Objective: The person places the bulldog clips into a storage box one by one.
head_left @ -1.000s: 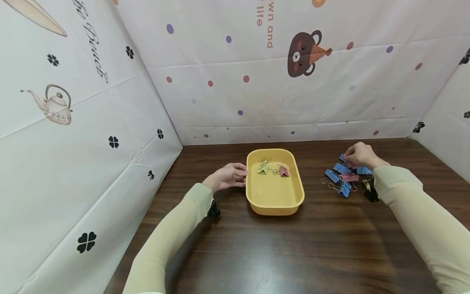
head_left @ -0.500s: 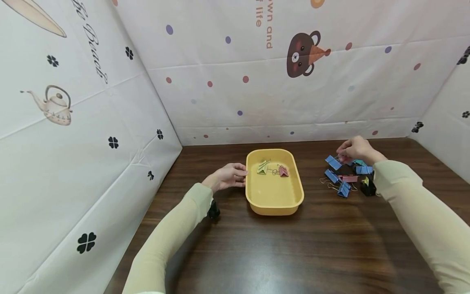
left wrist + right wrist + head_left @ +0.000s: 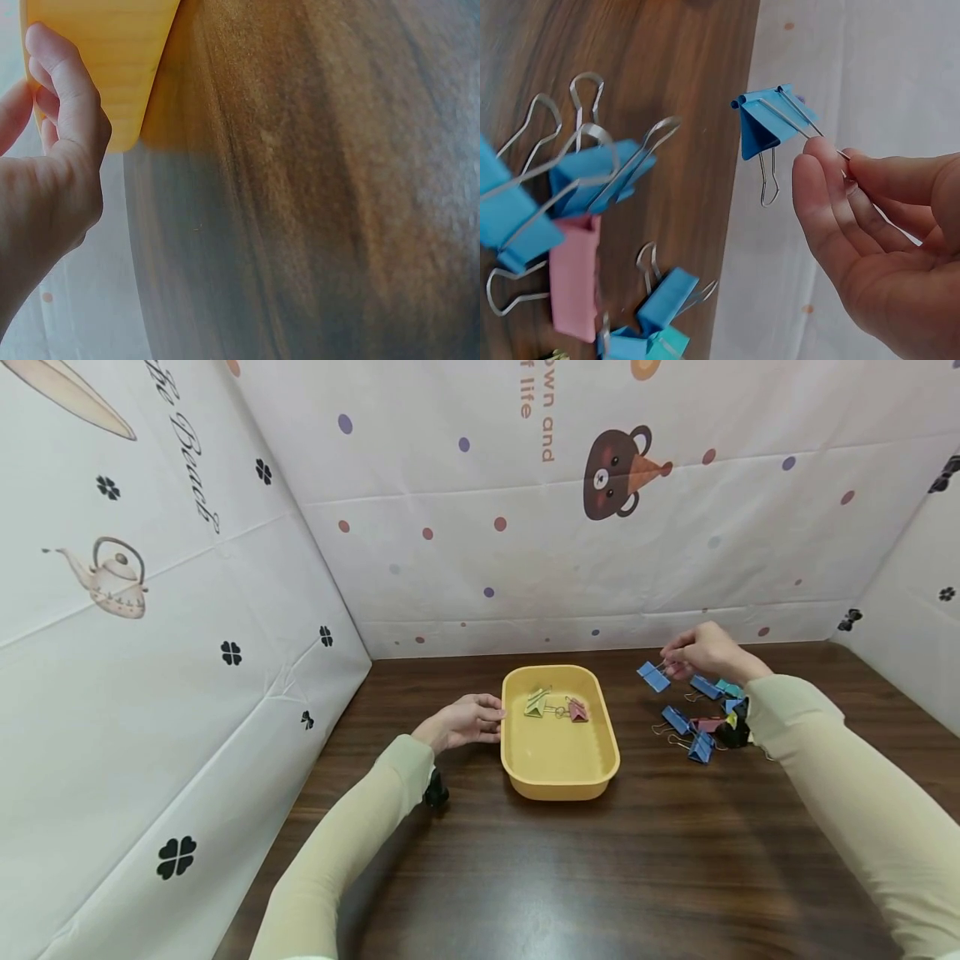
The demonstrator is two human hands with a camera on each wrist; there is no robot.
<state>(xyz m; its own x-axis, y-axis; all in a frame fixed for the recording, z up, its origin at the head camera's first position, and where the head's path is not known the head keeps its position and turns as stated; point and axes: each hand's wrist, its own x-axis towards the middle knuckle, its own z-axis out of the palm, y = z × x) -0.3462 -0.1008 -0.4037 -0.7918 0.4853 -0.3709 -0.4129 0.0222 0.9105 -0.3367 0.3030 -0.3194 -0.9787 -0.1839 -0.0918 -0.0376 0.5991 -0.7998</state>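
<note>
My right hand [image 3: 708,653] pinches one wire handle of a blue binder clip [image 3: 769,120] between thumb and fingertips. The clip hangs off the fingertips, its other handle pointing away, to the left of the remaining clips in the head view. At the left wall of a yellow tray [image 3: 561,768], my left hand [image 3: 467,722] grips the rim, with fingers against the outer wall [image 3: 131,52] and the thumb at the edge. Inside the tray lie a light green clip [image 3: 536,703] and a pink clip [image 3: 577,710].
Below my right hand lies a loose pile of clips: several blue ones [image 3: 677,720], a pink one [image 3: 575,277] and a teal one [image 3: 729,689]. The dark wooden table [image 3: 540,877] meets a printed white sheet [image 3: 420,577] at the back.
My right hand has lifted the blue clip from the pile and carried it left, toward the tray. The left hand and tray stay in place.
</note>
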